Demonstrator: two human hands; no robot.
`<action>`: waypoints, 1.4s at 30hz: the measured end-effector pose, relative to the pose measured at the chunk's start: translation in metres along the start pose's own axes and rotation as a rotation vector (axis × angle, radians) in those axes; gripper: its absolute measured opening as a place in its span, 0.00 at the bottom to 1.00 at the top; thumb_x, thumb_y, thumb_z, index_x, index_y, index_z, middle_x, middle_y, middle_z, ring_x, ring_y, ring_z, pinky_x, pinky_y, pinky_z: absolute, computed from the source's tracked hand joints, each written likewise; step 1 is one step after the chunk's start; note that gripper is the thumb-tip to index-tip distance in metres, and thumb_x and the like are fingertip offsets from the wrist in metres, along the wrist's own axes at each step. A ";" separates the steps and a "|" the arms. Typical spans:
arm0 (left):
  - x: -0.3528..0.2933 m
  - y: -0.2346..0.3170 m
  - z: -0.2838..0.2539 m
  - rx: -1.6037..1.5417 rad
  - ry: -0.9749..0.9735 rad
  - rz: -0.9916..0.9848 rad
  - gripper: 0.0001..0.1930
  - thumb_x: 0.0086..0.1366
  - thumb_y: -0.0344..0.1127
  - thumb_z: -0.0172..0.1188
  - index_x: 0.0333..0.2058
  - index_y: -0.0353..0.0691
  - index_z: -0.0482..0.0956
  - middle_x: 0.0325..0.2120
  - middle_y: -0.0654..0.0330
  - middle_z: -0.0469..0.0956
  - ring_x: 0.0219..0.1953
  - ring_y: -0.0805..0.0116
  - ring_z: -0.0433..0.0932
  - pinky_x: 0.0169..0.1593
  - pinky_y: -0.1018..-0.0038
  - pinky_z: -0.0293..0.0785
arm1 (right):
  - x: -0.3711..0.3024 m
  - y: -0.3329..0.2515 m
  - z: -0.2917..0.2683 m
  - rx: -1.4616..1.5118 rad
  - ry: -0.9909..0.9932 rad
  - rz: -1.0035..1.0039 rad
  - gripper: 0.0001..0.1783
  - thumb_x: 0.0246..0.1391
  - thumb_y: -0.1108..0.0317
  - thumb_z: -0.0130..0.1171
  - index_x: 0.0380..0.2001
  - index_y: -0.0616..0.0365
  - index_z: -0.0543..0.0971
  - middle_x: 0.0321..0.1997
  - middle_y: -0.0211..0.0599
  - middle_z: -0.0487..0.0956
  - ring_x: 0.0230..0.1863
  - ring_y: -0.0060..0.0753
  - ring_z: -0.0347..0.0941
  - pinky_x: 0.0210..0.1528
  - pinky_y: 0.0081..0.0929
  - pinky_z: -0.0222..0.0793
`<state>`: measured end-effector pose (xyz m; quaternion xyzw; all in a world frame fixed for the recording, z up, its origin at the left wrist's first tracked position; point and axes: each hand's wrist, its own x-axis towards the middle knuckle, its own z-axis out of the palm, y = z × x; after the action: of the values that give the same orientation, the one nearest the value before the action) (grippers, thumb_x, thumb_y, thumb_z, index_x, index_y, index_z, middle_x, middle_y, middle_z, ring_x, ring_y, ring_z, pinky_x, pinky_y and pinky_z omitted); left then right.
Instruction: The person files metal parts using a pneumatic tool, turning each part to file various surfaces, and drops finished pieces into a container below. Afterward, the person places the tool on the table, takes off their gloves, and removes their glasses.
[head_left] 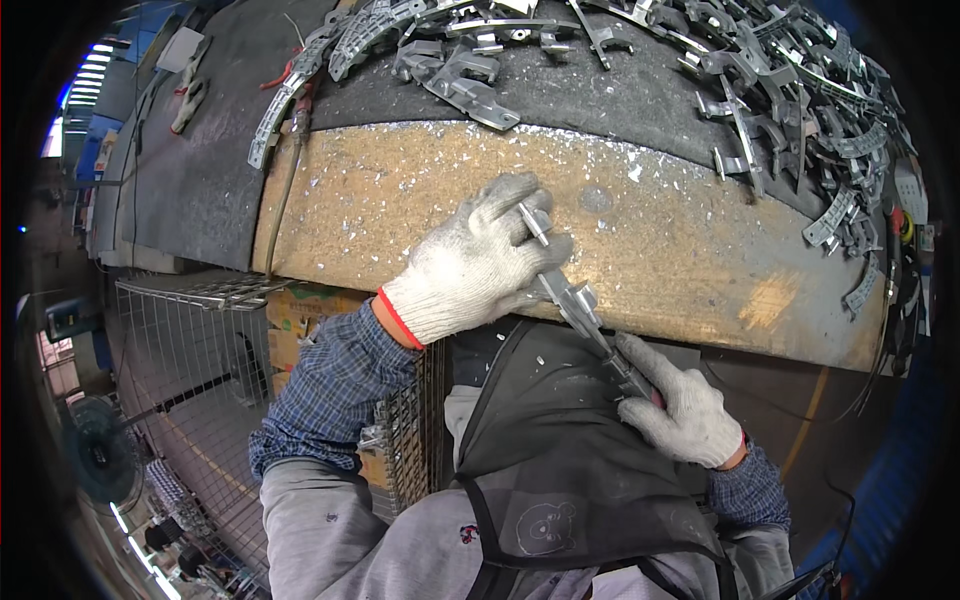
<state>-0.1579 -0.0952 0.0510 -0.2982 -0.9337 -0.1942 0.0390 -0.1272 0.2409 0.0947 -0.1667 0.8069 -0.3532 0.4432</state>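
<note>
My left hand, in a white knit glove with a red cuff, is closed around a narrow silver metal casting over the bench's front edge. The casting slants down toward my right hand, which wears a similar glove. Between that hand's thumb and fingers is a slim dark tool with a reddish part at the palm. The tool's tip meets or overlaps the casting's lower end; I cannot tell which. Under both hands hangs a dark apron.
A wooden board scattered with metal chips forms the bench front. Curved silver castings lie heaped on the dark mat behind. A hose crosses the board at left. Below stands a wire cage; a fan is farther left.
</note>
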 end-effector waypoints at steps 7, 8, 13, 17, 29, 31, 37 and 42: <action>-0.002 -0.001 0.003 -0.010 0.026 0.001 0.33 0.50 0.41 0.82 0.57 0.52 0.83 0.58 0.53 0.77 0.70 0.40 0.73 0.66 0.49 0.81 | 0.004 0.011 0.009 0.420 -0.035 0.147 0.43 0.65 0.64 0.63 0.81 0.60 0.64 0.35 0.38 0.86 0.32 0.27 0.84 0.40 0.31 0.82; -0.003 -0.001 0.003 -0.009 0.026 -0.002 0.33 0.50 0.41 0.82 0.57 0.52 0.83 0.58 0.53 0.77 0.70 0.40 0.73 0.66 0.49 0.81 | 0.004 0.010 0.008 0.444 -0.037 0.091 0.43 0.65 0.64 0.63 0.81 0.60 0.64 0.35 0.38 0.86 0.32 0.27 0.84 0.40 0.31 0.82; 0.003 0.000 -0.002 -0.020 0.029 -0.002 0.29 0.53 0.44 0.81 0.54 0.51 0.84 0.56 0.54 0.77 0.68 0.43 0.74 0.68 0.47 0.78 | 0.001 0.000 -0.005 0.355 -0.126 0.155 0.42 0.67 0.62 0.60 0.82 0.57 0.63 0.29 0.33 0.82 0.28 0.25 0.82 0.35 0.31 0.80; 0.009 0.006 -0.019 0.105 -0.024 0.082 0.26 0.55 0.49 0.79 0.52 0.51 0.86 0.54 0.54 0.79 0.63 0.46 0.78 0.64 0.47 0.78 | -0.004 -0.006 -0.014 0.170 -0.048 0.097 0.42 0.68 0.55 0.62 0.81 0.52 0.65 0.31 0.41 0.86 0.27 0.35 0.85 0.36 0.36 0.82; 0.053 0.031 -0.044 0.156 -0.476 0.003 0.28 0.68 0.67 0.67 0.37 0.43 0.86 0.30 0.52 0.86 0.38 0.42 0.88 0.45 0.49 0.82 | -0.012 -0.033 -0.036 -0.946 0.353 -0.102 0.32 0.73 0.46 0.61 0.76 0.34 0.71 0.23 0.43 0.83 0.22 0.48 0.84 0.21 0.43 0.79; 0.055 0.031 -0.045 0.187 -0.492 0.017 0.28 0.68 0.67 0.67 0.38 0.43 0.86 0.30 0.52 0.86 0.38 0.43 0.88 0.46 0.49 0.82 | -0.014 -0.034 -0.037 -0.955 0.430 -0.138 0.31 0.73 0.46 0.61 0.75 0.34 0.72 0.22 0.41 0.82 0.21 0.47 0.83 0.20 0.42 0.78; 0.059 0.034 -0.046 0.195 -0.560 -0.006 0.26 0.68 0.65 0.68 0.41 0.44 0.87 0.32 0.54 0.86 0.39 0.44 0.87 0.49 0.49 0.81 | -0.017 -0.021 -0.033 -1.037 0.405 -0.137 0.37 0.63 0.44 0.71 0.74 0.29 0.72 0.23 0.38 0.81 0.20 0.42 0.82 0.20 0.40 0.77; 0.053 0.039 -0.048 0.218 -0.513 -0.003 0.25 0.67 0.61 0.69 0.47 0.45 0.88 0.38 0.53 0.88 0.45 0.46 0.87 0.51 0.49 0.81 | -0.022 0.002 -0.038 -0.927 0.551 -0.203 0.32 0.69 0.46 0.66 0.72 0.35 0.75 0.20 0.38 0.79 0.19 0.41 0.81 0.19 0.40 0.76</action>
<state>-0.1815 -0.0556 0.1184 -0.3303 -0.9289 -0.0106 -0.1671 -0.1463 0.2713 0.1202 -0.3227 0.9441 -0.0323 0.0593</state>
